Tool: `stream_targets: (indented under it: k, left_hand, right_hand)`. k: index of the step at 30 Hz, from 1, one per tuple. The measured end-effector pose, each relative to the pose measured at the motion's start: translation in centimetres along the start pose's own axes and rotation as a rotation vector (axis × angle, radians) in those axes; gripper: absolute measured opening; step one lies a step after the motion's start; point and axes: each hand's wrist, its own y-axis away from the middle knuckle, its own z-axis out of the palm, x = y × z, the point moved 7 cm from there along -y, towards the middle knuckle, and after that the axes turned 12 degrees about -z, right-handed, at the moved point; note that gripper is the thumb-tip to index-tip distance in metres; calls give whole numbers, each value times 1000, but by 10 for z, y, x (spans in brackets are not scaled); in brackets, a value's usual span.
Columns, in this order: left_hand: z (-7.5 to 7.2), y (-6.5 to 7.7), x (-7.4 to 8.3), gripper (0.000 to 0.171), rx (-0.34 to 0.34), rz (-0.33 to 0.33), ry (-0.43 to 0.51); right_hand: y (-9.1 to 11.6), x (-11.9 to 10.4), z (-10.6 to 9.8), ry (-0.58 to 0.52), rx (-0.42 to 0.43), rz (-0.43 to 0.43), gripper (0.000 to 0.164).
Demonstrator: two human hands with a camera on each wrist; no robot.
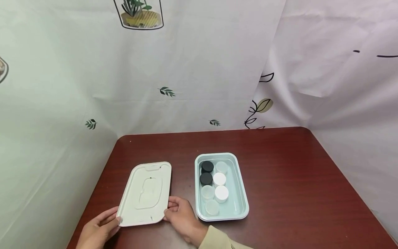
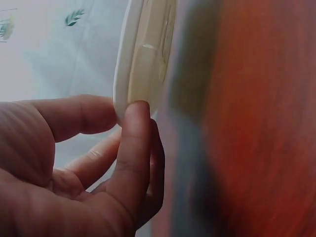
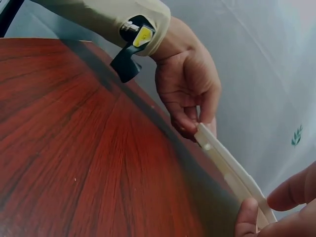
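A cream-white rectangular lid with rounded corners is held between both hands, its near edge raised close over the table. At its near left corner, the left hand pinches it between thumb and fingers. The right hand pinches the near right corner, thumb on top. Fingers of both hands grip the thin lid in the right wrist view. Right of the lid stands a pale blue tray. Inside are black round caps, white ones and translucent ones, grouped toward its left side.
The dark red wood table has rounded far corners. White cloth printed with leaves and plants hangs behind it and at both sides. A black device with a yellow mark is strapped on the left sleeve.
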Motion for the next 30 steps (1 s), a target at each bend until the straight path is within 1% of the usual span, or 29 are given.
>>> stream_targets:
  k: [3, 6, 8, 10, 12, 14, 18, 21, 23, 26, 29, 30]
  left_hand:
    - [-4, 6, 8, 79, -26, 15, 14]
    - [-5, 13, 17, 77, -58, 33, 22]
    - [-2, 21, 23, 73, -69, 42, 19]
    - [1, 29, 28, 71, -78, 55, 15]
    - [6, 38, 33, 69, -84, 72, 11]
    - [11, 46, 39, 66, -87, 102, 9]
    - [27, 60, 52, 62, -89, 199, 5]
    - [44, 69, 60, 60, -96, 273, 6]
    - [56, 74, 63, 59, -113, 304, 25]
    - [74, 80, 68, 59, -133, 348, 30]
    - [95, 86, 75, 63, -161, 384, 29]
    - [102, 87, 78, 66, -170, 406, 20]
  right_hand:
    - [5, -11, 1, 26, -33, -42, 51]
    - [9, -29, -3, 118, -64, -128, 53]
    - [12, -45, -7, 183, -75, -184, 54]
    - [14, -61, -12, 233, -81, -222, 56]
    - [15, -75, -19, 263, -78, -240, 57]
    - [13, -89, -27, 297, -57, -258, 55]
    - [4, -111, -51, 341, -8, -282, 52]
    - [-6, -127, -73, 343, 27, -312, 48]
    - [-12, -136, -87, 344, 46, -323, 46]
    - [-19, -147, -106, 361, 73, -323, 45]
    - [-24, -157, -123, 393, 95, -319, 46]
    - [-25, -162, -129, 406, 100, -325, 46]
